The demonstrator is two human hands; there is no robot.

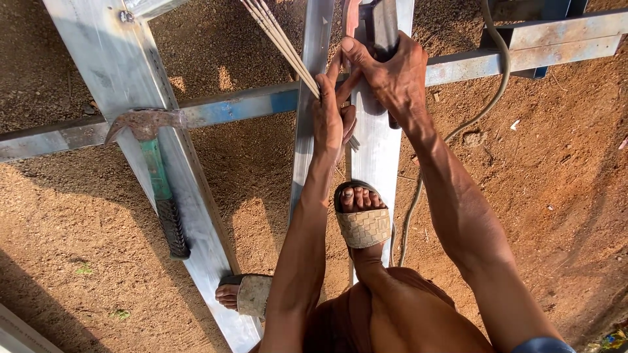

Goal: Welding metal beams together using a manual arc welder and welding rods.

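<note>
Hands outstretched: left hand (pixel 329 117) grips welding rods (pixel 280 39), right hand (pixel 391 77) clasps holder (pixel 383 26)

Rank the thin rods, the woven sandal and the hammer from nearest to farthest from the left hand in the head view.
1. thin rods: held in the left hand.
2. woven sandal: just below, on the steel bar.
3. hammer: far left, lying on the slanted beam.

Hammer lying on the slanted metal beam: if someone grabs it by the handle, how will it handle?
The hammer looks head-heavy: a bulky rusty steel head on a slim green handle, so it would probably tip head-down. The ribbed black handle end should resist slipping. It looks rigid. Lying along the smooth beam, a push might slide it.
</note>
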